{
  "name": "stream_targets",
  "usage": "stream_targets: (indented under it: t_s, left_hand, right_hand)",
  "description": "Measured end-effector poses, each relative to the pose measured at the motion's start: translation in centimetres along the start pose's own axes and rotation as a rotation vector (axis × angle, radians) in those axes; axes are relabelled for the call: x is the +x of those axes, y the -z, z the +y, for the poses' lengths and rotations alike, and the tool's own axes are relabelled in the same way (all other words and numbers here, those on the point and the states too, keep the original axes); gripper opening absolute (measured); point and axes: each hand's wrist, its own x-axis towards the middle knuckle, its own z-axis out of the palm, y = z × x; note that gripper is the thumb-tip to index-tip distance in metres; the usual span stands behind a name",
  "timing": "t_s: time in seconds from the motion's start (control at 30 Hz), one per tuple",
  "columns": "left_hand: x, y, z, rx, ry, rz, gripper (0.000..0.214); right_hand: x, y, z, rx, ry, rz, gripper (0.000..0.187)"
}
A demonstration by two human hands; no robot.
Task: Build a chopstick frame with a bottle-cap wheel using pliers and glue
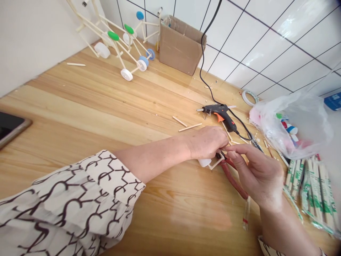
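Observation:
My left hand reaches across the table with its fingers curled and mostly hidden from me. From under it sticks out a small wooden-stick frame with a white plastic cap, which it appears to hold. My right hand meets it fingertip to fingertip, thumb and forefinger pinched together. Whatever sits in that pinch is too small to name. Below the hands lie pliers with dark red handles, their jaws partly covered. Just beyond rests a black glue gun with an orange trigger.
Loose sticks lie near the glue gun. Behind are stick-built models with bottle-cap wheels and a cardboard box. At right are tape, a plastic bag of caps and wrapped chopsticks. A phone lies left.

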Motion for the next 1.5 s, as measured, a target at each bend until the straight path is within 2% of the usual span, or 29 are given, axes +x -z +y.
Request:
stream_targets:
  t_s: [0.27,0.37,0.83,0.93,1.1,1.5]
  left_hand:
    - [-0.1,0.5,0.2,-0.025,0.011,-0.028,0.014]
    - [-0.2,0.8,0.3,-0.023,0.033,-0.001,0.013]
    - [-0.3,0.7,1.5,0.174,0.050,0.006,0.018]
    - [-0.2,0.4,1.8,0.201,0.067,-0.002,0.016]
    - [-0.1,-0.4,1.9,0.204,0.108,0.059,0.013]
    - [0.0,-1.5,1.9,0.148,0.194,0.115,0.013]
  right_hand:
    - [0.1,0.1,-0.1,0.001,-0.008,-0.007,0.009]
    - [0.2,0.2,-0.1,0.003,-0.004,-0.006,0.009]
    - [0.1,0.1,0.1,0.112,0.014,-0.035,0.011]
    - [0.1,0.1,0.1,0.119,0.013,-0.028,0.010]
    - [0.0,0.0,0.2,0.116,0.020,-0.016,0.010]
    - [0.2,-0.1,0.3,0.124,-0.007,-0.001,0.013]
